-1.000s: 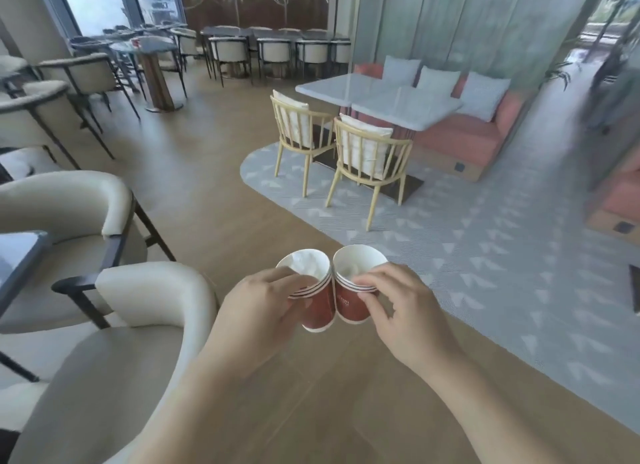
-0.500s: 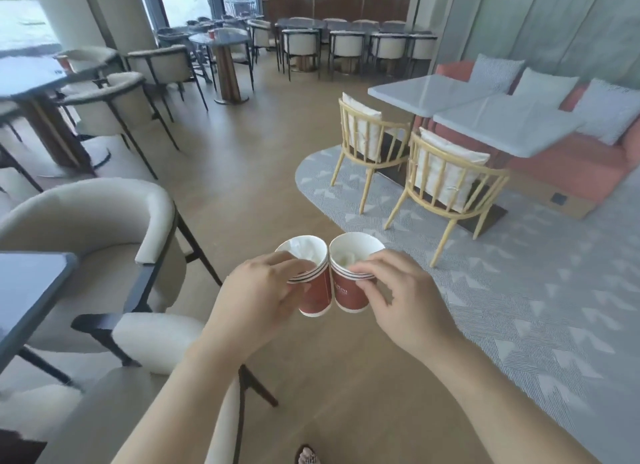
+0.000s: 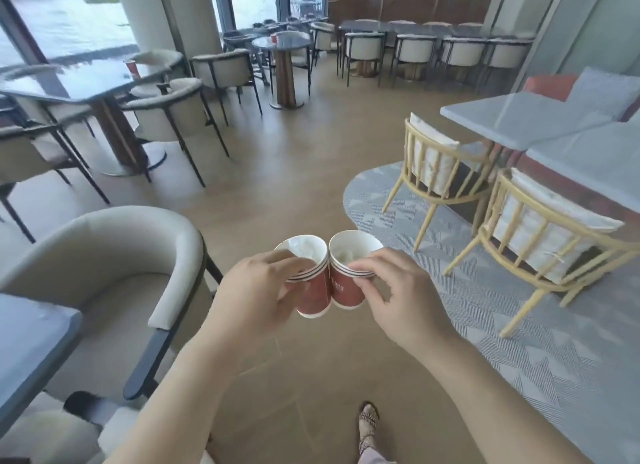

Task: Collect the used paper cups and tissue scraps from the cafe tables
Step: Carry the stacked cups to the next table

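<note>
Cups first: two red paper cups, one per hand, carried at chest height over the wood floor. My left hand [image 3: 258,292] is wrapped around the left cup [image 3: 310,280], which looks like a nested stack going by the several rim lines; white tissue [image 3: 304,247] is stuffed inside. My right hand [image 3: 391,290] pinches the right cup [image 3: 348,278] at the rim with thumb and fingertips; a pale scrap sits in the bottom. The two cups touch side by side.

Below, one sandalled foot [image 3: 367,425] on the floor. Just to my left, a cream armchair [image 3: 104,255] and the corner of a grey table [image 3: 31,352]; nothing on the part I can see.

Step in hand, as I judge it: walking between tables with both hands full, and possibly about to slide the right cup into the left stack to free a hand.

Farther out on the left, a dark table [image 3: 69,82] by the window carries another red cup [image 3: 132,69]. Beyond that, a round table [image 3: 280,42] holds a small red thing [image 3: 274,38], probably one more cup; too small to be sure. The pale tables [image 3: 519,120] on the right, beside the wooden chairs [image 3: 440,183], show no litter that I can make out.

Next move calls for nesting the cups so one hand is free, then heading to the window table. Tissue could fall out if I tip the stack.
</note>
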Demonstrator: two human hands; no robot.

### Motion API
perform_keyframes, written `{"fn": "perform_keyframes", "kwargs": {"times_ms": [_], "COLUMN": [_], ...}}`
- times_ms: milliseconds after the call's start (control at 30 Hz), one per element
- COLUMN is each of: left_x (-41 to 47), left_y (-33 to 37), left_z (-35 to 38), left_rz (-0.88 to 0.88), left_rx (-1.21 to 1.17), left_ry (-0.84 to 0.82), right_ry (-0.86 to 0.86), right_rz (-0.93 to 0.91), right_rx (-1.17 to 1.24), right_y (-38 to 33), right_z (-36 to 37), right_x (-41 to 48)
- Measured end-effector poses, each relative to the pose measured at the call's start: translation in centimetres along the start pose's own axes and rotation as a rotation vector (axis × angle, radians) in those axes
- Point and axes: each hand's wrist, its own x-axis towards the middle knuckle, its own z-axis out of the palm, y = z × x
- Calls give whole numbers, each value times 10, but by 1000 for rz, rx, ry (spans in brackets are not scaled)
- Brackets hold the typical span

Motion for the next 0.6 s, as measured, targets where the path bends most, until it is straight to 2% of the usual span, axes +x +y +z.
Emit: {"fn": "perform_keyframes", "kwargs": {"times_ms": [333,600], "left_x": [196,291], "left_y": [-95,-186], "left_z": [27,15], "left_rz": [-122,-253], "left_rx": [135,245], "left_ry": [158,294], "right_ry": [-47,-146], "right_rz": [-206,-344], "right_rx": [154,325], "right_y": [111,137], "right_z": [79,164], "right_x": [236,383]}}
